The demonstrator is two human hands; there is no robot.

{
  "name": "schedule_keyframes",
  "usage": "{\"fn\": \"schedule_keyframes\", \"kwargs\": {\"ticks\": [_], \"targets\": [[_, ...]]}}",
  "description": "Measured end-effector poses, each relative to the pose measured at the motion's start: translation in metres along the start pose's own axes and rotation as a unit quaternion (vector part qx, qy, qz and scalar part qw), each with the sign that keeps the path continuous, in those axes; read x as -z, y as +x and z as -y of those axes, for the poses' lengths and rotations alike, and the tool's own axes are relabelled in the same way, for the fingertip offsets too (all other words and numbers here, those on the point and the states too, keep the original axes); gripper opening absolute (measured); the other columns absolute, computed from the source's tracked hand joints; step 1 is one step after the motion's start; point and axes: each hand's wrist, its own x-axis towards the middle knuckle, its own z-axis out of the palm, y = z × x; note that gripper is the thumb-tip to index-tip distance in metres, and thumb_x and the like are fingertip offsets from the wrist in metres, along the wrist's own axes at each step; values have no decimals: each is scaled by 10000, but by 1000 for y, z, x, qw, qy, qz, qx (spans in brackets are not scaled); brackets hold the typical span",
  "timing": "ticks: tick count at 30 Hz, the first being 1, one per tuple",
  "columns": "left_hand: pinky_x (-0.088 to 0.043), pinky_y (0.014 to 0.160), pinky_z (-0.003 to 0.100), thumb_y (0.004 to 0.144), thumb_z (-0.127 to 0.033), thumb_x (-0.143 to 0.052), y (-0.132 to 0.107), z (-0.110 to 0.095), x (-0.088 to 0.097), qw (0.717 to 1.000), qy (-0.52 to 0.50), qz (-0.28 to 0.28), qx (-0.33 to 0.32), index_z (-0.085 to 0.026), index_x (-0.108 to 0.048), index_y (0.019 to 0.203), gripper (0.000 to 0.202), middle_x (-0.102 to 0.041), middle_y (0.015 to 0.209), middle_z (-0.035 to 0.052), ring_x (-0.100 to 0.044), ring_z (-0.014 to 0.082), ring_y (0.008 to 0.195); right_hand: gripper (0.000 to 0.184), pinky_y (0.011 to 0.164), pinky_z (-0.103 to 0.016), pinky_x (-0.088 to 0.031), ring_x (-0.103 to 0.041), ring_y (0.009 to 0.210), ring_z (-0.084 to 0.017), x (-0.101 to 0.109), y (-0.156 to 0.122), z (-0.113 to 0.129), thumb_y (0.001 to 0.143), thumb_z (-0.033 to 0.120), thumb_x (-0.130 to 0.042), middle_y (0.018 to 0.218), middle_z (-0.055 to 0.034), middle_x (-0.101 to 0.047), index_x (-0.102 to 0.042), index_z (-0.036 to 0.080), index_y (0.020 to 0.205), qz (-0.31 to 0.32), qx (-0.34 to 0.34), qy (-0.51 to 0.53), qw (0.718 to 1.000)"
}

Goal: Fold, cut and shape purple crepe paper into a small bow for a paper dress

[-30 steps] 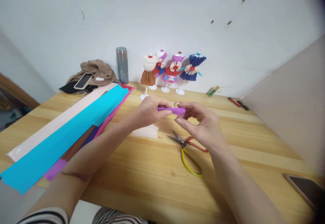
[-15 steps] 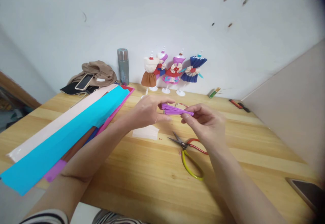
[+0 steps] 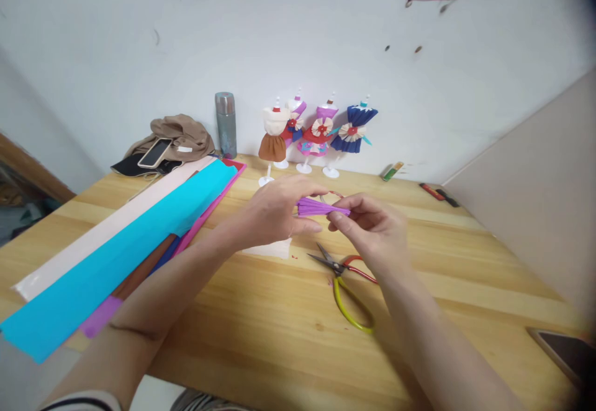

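Note:
My right hand (image 3: 375, 225) pinches the right end of a pleated strip of purple crepe paper (image 3: 313, 207) between thumb and fingers. The pleats spread slightly towards the left. Around that wider end my left hand (image 3: 279, 209) is open, with thumb and forefinger apart above and below the paper; whether its hidden fingers touch the paper I cannot tell. Below on the table lie scissors (image 3: 339, 268) with one red and one yellow handle, blades parted. A pale piece of paper (image 3: 274, 249) lies under my left hand, partly hidden.
Several miniature dress forms (image 3: 322, 128) in paper clothes stand by the wall, beside a flask (image 3: 226, 126). Long coloured paper sheets (image 3: 116, 262) cover the table's left side. Behind them are brown cloth (image 3: 186, 135) and a phone (image 3: 155, 153). A glue stick (image 3: 393, 171) lies at the back.
My left thumb and forefinger have moved farther apart, and the purple pleats have fanned out a little at their left end. Both hands have shifted slightly; the right still pinches the paper.

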Motion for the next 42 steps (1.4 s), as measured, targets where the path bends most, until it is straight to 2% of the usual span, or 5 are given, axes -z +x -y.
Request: {"fn": "schedule_keyframes", "kwargs": {"ticks": [15,25,30,36,42], "targets": [[-436,666,245,865,-224,-629,0,-4,-9,995,-69,-5,72,-196,-717,809,108,-727,794,1,-617,129,726,70,551,-315,-482,-579,615,-172,2,-2,-3,763,289,-695,661,-15,-616,-657,232,751,38,32,-42,998],[-480,723,252,793,-194,-669,3,3,-11,974,-185,23,129,-155,-727,866,101,-730,849,30,-639,144,797,73,560,-313,-475,-573,603,-166,-2,-1,-7,745,263,-691,638,-10,-620,-641,225,709,28,35,-69,997],[-510,764,294,648,-214,-797,7,22,-12,921,-346,31,177,-139,-644,1109,491,-702,971,68,-652,156,847,114,517,-296,-471,-574,521,-145,-2,1,-9,732,294,-717,597,10,-615,-633,225,697,-18,-20,34,999],[-458,603,233,652,-293,-800,7,19,-48,803,-556,-50,206,-142,-655,866,300,-661,775,18,-583,94,670,171,453,-261,-417,-515,455,-109,-13,2,-19,686,326,-746,609,11,-632,-614,218,705,-74,-83,183,977],[-384,562,233,635,-364,-813,4,6,-61,773,-568,-141,245,-143,-678,844,333,-586,622,-43,-461,59,553,250,446,-241,-381,-476,446,-89,-27,-4,-21,676,381,-764,592,29,-588,-586,209,709,-30,-129,241,962]]}}
